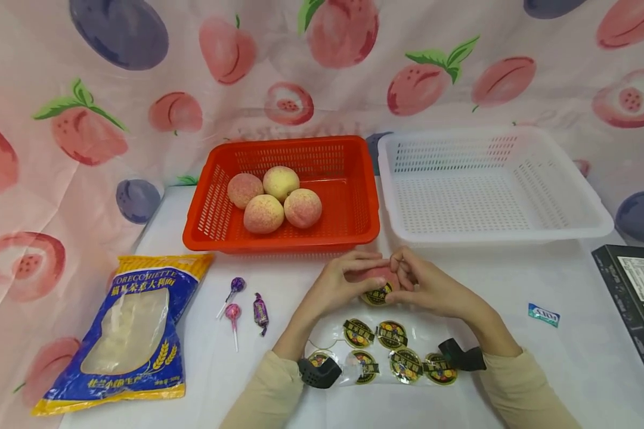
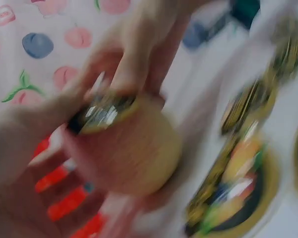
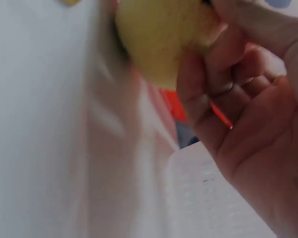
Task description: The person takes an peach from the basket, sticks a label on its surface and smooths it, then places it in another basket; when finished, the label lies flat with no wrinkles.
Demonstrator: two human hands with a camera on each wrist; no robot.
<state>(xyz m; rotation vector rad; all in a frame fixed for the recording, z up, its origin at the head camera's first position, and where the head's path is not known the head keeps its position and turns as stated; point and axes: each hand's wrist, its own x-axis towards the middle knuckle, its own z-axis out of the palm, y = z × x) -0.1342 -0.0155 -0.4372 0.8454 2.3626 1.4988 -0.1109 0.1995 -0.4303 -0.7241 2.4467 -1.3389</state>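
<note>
Between my two hands is a peach (image 1: 372, 274), red on one side and yellow on the other. A black and gold round sticker (image 2: 102, 116) lies on its skin in the left wrist view. My left hand (image 1: 339, 281) grips the peach from the left, thumb near the sticker. From the right, my right hand (image 1: 434, 285) pinches the peach with thumb and curled fingers, the thumb at the sticker's edge. In the right wrist view the yellow side of the peach (image 3: 159, 42) shows. Under the wrists lies a clear sheet of round fruit stickers (image 1: 392, 335).
Behind the hands stand a red basket (image 1: 349, 241) with several peaches (image 1: 263, 214) and a white basket (image 1: 494, 235). Left are a pasta bag (image 1: 126, 333), two lollipops (image 1: 233, 311) and a purple wrapped candy (image 1: 260, 313). Right are a small teal packet (image 1: 544, 314) and a black box (image 1: 635, 310).
</note>
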